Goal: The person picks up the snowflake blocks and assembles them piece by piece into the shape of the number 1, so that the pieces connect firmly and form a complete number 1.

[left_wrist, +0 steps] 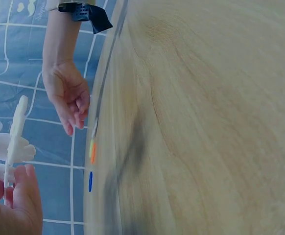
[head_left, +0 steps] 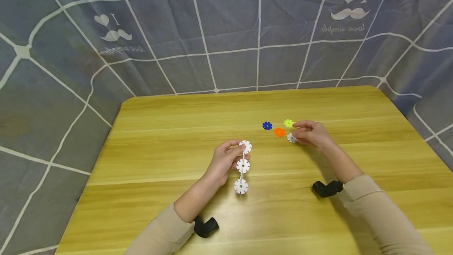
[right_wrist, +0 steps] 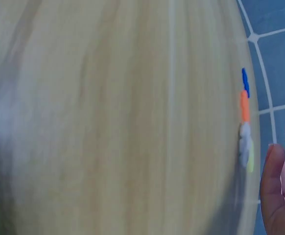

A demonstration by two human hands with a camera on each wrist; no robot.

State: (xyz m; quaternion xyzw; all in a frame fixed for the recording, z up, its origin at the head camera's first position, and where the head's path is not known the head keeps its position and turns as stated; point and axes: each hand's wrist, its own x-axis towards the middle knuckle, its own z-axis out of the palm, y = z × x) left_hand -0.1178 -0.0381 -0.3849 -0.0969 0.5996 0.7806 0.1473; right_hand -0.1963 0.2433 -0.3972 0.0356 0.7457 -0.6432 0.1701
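My left hand [head_left: 222,161] pinches the top of a chain of white notched discs [head_left: 243,166]. In the head view several discs are slotted together, some face-on and others edge-on between them. The left wrist view shows the same linked discs [left_wrist: 16,142] standing up from the fingertips. Over on the right, my right hand [head_left: 313,133] hovers with loosely bent fingers above a loose white disc [head_left: 291,138]. In the right wrist view a gap separates those fingers from the white disc [right_wrist: 244,144], and they hold nothing visible.
Beside the loose white disc lie a blue disc [head_left: 267,126], an orange disc [head_left: 279,132] and a yellow-green disc [head_left: 288,123] on the wooden table [head_left: 159,137]. A grey curtain [head_left: 230,30] with white lines hangs behind the far edge. Black wrist devices [head_left: 206,227] sit at both cuffs.
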